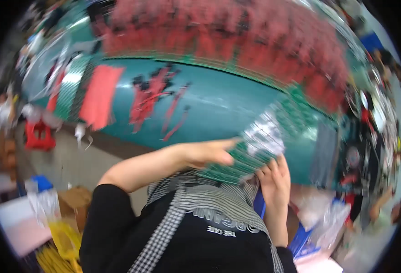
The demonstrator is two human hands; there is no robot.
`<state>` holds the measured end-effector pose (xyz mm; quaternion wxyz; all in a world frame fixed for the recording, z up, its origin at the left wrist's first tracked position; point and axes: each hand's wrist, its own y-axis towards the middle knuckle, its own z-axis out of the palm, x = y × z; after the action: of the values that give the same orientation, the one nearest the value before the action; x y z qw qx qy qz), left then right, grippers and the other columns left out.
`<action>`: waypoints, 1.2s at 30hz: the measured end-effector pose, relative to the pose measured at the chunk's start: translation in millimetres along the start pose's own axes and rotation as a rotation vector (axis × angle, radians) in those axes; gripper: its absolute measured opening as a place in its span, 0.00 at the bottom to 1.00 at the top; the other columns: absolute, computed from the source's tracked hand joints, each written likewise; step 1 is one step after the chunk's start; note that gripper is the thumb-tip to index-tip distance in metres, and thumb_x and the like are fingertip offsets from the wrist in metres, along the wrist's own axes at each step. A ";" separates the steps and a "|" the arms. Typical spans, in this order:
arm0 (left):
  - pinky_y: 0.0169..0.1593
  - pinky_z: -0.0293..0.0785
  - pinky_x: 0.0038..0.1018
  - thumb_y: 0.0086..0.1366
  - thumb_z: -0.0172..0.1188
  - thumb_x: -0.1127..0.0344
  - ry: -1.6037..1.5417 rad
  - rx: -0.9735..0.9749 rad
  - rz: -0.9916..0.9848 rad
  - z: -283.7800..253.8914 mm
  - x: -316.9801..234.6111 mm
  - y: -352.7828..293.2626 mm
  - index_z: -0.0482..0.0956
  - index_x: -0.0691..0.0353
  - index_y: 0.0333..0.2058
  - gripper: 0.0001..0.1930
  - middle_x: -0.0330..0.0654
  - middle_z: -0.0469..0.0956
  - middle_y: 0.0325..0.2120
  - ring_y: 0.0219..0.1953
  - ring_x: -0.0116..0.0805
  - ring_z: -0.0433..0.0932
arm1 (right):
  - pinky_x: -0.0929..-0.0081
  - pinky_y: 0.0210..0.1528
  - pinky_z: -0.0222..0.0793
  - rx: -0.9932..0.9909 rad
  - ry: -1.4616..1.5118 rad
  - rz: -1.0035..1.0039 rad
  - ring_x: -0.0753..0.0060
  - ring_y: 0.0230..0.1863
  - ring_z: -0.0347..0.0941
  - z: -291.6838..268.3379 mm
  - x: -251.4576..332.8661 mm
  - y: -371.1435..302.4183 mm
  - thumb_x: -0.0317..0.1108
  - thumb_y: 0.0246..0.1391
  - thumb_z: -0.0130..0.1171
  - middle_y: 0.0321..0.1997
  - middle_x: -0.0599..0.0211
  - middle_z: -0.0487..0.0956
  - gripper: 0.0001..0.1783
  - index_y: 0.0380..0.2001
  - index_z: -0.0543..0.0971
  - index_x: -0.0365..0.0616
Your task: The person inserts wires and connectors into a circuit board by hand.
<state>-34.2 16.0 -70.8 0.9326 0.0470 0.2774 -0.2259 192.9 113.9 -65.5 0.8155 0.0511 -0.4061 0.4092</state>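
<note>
A shiny green sheet with ridged rows across it (227,164) is tilted in front of my body, over the near table edge. My left hand (209,152) grips its left side, with the thumb on top. My right hand (275,175) closes on its lower right edge, fingers bent. A white glare covers the sheet's upper part, and motion blurs its details. Behind it lies another green piece with similar rows (296,111). Loose red strips with black ends (148,98) lie to the left on the teal tabletop (205,107).
A long row of red strips on green backing (223,41) fills the far side. A red bundle (101,96) and a clear plastic bag (45,68) lie left. Grey strips (324,154) lie right. A red stool (39,135) and cardboard box (76,202) stand below, left.
</note>
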 end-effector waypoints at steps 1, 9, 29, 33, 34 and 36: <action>0.62 0.59 0.34 0.57 0.66 0.56 0.161 -0.033 0.001 11.8 -1.7 6.7 0.42 0.66 0.66 0.49 0.48 0.54 0.63 0.63 0.34 0.56 | 0.75 0.52 0.66 -0.095 -0.128 -0.034 0.71 0.52 0.69 6.8 -0.1 -5.1 0.28 0.53 0.59 0.55 0.60 0.71 0.33 0.60 0.59 0.36; 0.45 0.73 0.38 0.56 0.63 0.58 1.551 -0.734 0.318 39.0 26.6 -18.9 0.72 0.64 0.49 0.24 0.49 0.78 0.38 0.42 0.49 0.76 | 0.88 0.37 0.59 -0.102 -1.153 -0.278 0.87 0.33 0.65 -1.9 63.4 48.7 0.30 0.60 0.53 0.32 0.76 0.75 0.10 0.37 0.77 0.34; 0.35 0.72 0.20 0.63 0.56 0.76 1.020 -0.893 0.489 23.9 7.2 -40.2 0.72 0.68 0.32 0.02 0.39 0.77 0.24 0.27 0.25 0.76 | 0.84 0.32 0.68 0.280 -0.692 0.233 0.84 0.32 0.72 78.8 2.9 70.5 0.29 0.56 0.58 0.35 0.68 0.78 0.13 0.44 0.78 0.38; 0.31 0.73 0.25 0.62 0.57 0.75 1.009 -0.852 0.458 22.1 6.1 -30.2 0.74 0.67 0.34 0.03 0.43 0.77 0.24 0.27 0.30 0.78 | 0.83 0.30 0.69 0.257 -0.808 0.042 0.81 0.28 0.73 79.0 -10.8 69.3 0.29 0.56 0.59 0.32 0.67 0.79 0.08 0.37 0.80 0.37; 0.30 0.72 0.26 0.61 0.57 0.75 0.976 -0.847 0.436 21.7 4.1 -28.9 0.75 0.67 0.32 0.02 0.43 0.77 0.24 0.26 0.31 0.78 | 0.83 0.30 0.69 0.250 -0.813 0.048 0.81 0.28 0.73 80.2 -9.5 67.8 0.29 0.56 0.59 0.32 0.67 0.79 0.08 0.37 0.80 0.37; 0.29 0.72 0.26 0.61 0.58 0.74 0.937 -0.842 0.415 20.3 5.5 -26.1 0.76 0.66 0.31 0.02 0.43 0.77 0.23 0.25 0.33 0.78 | 0.81 0.30 0.71 0.288 -1.125 -0.165 0.78 0.29 0.75 84.7 -6.7 65.0 0.27 0.52 0.62 0.31 0.65 0.79 0.07 0.34 0.80 0.37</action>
<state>-31.7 -13.8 -55.6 0.6761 -0.1759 0.7035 0.1304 92.0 117.3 -30.1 0.4887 0.4020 -0.7115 0.3055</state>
